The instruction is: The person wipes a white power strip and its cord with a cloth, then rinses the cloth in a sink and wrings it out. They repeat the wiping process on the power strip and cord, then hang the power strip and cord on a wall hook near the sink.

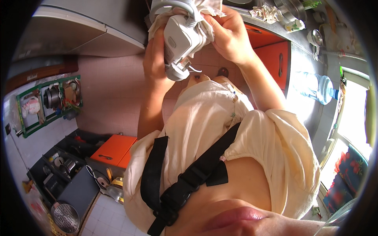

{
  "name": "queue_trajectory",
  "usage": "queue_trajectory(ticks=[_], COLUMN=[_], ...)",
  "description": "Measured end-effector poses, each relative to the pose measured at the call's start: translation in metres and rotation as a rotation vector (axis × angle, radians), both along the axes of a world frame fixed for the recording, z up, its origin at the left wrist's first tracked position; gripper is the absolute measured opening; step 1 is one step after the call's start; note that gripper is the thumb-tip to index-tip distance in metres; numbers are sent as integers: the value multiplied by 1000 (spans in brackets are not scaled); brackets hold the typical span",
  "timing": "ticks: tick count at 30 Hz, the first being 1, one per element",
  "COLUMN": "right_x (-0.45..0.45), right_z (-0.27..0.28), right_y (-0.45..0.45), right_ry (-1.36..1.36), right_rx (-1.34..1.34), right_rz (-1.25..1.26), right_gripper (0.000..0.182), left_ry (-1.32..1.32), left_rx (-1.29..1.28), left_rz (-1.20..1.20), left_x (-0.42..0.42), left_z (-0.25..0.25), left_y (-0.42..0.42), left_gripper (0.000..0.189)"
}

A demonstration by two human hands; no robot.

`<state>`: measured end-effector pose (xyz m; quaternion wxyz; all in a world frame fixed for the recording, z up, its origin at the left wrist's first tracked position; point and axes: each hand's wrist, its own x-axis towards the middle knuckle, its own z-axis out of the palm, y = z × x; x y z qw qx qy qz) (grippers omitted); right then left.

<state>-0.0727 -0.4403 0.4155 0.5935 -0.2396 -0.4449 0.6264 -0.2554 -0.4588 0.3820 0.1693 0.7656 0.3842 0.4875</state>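
My left hand (155, 57) grips the left side of a white electrical device (180, 38), which looks like a power strip, with a thick pale cord (174, 3) looped over its top. A white plug-like piece (178, 70) shows at its lower end. A cream, frayed cloth (209, 29) is bunched around the device. From the right, my right hand (231, 37) pinches this cloth between thumb and fingers against the device. Part of my left fingers is hidden behind the device.
Orange cabinets (273, 59) and a metal counter (301, 62) stand to the right, with a large water bottle (317, 88), pots and a crumpled cloth (267, 13). A green-framed shelf (48, 118) and dark organiser (79, 183) are on the left. A grey cabinet edge (124, 37) is near my left hand.
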Motion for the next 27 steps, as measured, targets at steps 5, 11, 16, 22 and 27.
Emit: queue_trajectory(ticks=[5, 11, 16, 22, 27], right_x=[21, 27, 37, 56, 58], right_z=[19, 51, 24, 0, 23], right_y=[-3, 4, 20, 58, 43], right_ry=[-268, -425, -114, 611, 73], right_rx=[-143, -189, -318, -451, -19], right_rz=[-43, -4, 104, 42, 356], right_gripper=[12, 11, 12, 23, 32], left_ry=[62, 270, 298, 199, 167], left_rx=[211, 311, 404, 339, 301], left_rz=[-31, -67, -85, -83, -97], left_x=[-14, -23, -18, -22, -19], left_z=[9, 25, 25, 27, 23], left_y=[10, 13, 18, 19, 18], left_gripper=[72, 67, 67, 71, 70])
